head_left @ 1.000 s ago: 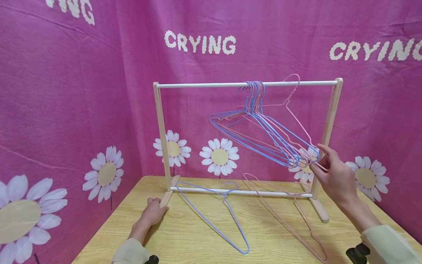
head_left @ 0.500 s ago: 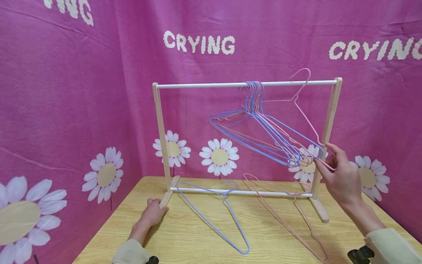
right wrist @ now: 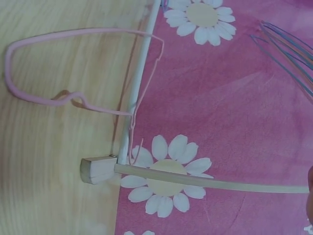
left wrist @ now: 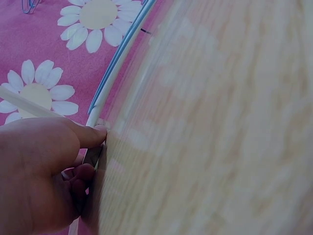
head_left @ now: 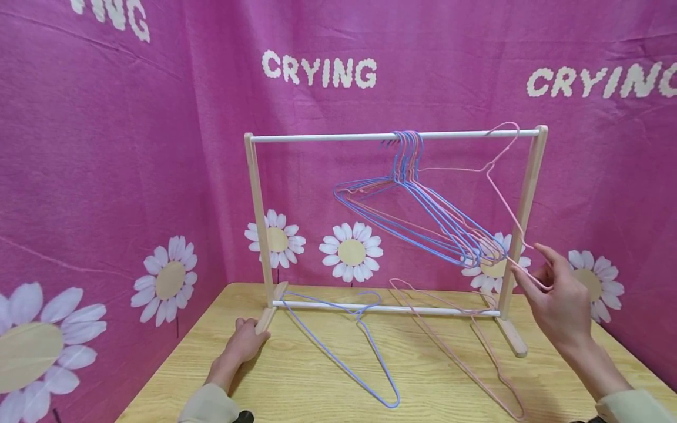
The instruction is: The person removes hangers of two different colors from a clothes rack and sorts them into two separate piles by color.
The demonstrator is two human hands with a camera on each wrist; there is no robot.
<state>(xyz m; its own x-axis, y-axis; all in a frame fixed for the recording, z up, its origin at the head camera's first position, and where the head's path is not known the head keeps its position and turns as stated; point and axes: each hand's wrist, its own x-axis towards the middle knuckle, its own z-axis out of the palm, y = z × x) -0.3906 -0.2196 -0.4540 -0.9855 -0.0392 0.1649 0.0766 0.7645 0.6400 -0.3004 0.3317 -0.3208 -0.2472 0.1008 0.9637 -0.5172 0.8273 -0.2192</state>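
My right hand (head_left: 563,302) pinches a pink wire hanger (head_left: 505,197) by its lower right corner. This hanger's hook is level with the rack's top rail (head_left: 328,138), near its right end; whether it rests on the rail I cannot tell. Several blue and pink hangers (head_left: 423,194) hang bunched right of the rail's middle. My left hand (head_left: 245,341) grips the front end of the wooden rack's left foot (head_left: 267,319), thumb on top in the left wrist view. Only a sliver of the right hand shows in the right wrist view.
A blue hanger (head_left: 330,352) and another pink hanger (head_left: 449,346) lean on the white lower bar (head_left: 328,305), their wide ends on the wooden table (head_left: 296,388). Behind stands a pink flowered cloth (head_left: 449,76). The rack's right post (head_left: 526,194) is beside the held hanger.
My right hand has moved right and a little down with the pink hanger. The hook rose above the rail, then came down near the right post. My left hand stays in place.
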